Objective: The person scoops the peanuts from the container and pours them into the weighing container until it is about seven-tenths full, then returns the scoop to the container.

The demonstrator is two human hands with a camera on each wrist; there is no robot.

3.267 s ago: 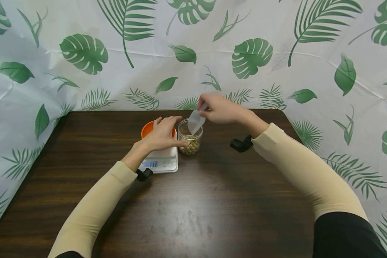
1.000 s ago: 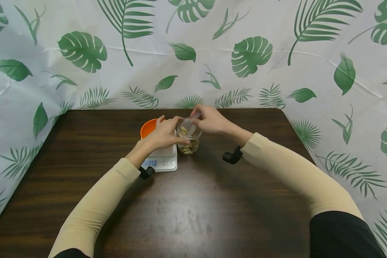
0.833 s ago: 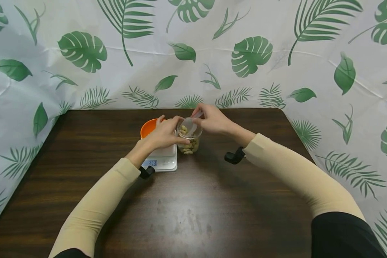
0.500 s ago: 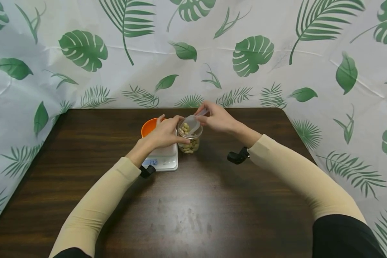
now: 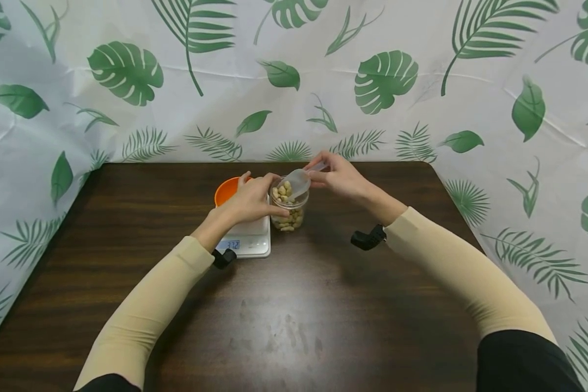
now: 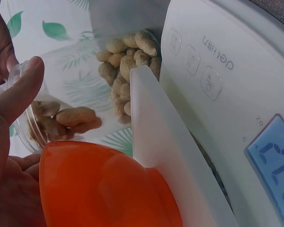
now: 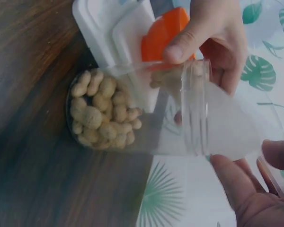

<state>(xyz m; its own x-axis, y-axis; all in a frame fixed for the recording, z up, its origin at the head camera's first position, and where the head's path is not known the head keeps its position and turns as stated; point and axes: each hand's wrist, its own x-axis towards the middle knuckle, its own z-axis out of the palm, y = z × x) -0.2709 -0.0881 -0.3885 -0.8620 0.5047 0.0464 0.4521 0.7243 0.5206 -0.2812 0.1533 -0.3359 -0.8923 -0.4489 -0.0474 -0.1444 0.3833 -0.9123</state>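
Observation:
A clear jar (image 7: 195, 135) of unshelled peanuts (image 7: 104, 116) stands upright on the table, right against the scale. My left hand (image 5: 249, 201) grips it near the rim, thumb on the near side. My right hand (image 5: 343, 177) pinches the handle of a translucent plastic scoop (image 5: 300, 182), which is tilted in the jar's mouth. Several peanuts (image 6: 73, 118) lie at the scoop, up by the jar's opening, apart from the pile below. Beside my left hand an orange bowl (image 5: 224, 191) sits on the white kitchen scale (image 5: 256, 247); my left hand hides part of both.
The scale's lit display (image 5: 229, 244) faces the near side of the dark wooden table (image 5: 294, 316). A leaf-print white sheet (image 5: 304, 49) hangs right behind the table's far edge. A black wrist camera (image 5: 367, 238) juts from under my right wrist.
The right hand lowered the scoop into the jar, then drew it up and right, with peanuts now near the rim. The left hand keeps its grip. The display's last digit dropped by one.

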